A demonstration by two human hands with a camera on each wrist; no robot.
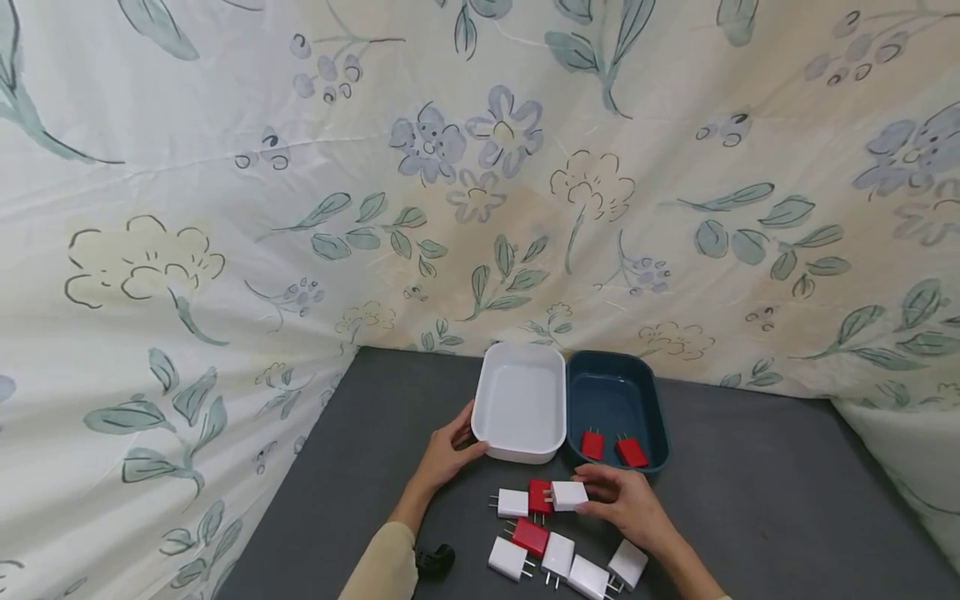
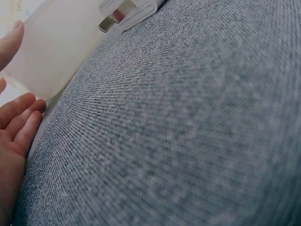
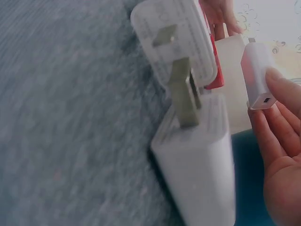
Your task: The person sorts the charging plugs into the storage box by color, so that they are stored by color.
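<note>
1. Floral cloth [image 1: 480, 275] behind grey worktop [image 1: 735, 492].
2. At the worktop's far edge: white tray [image 1: 521, 400], with blue tray [image 1: 615, 387] just beside, to the right.
3. Right hand [image 1: 633, 504]: narrowed, pinching white plug [image 1: 568, 497] between thumb and fingers, left of the palm, prongs leftward, nearer than blue tray's near-left corner.
4. Left hand [image 1: 446, 457]: thumb and fingers spread, touching white tray's near-left corner.
5. Inside blue tray, by the near edge: pair of red plugs [image 1: 592, 444].
6. Loose toward the worktop's near edge: two more red plugs [image 1: 530, 538], five more white plugs [image 1: 508, 557].
</note>
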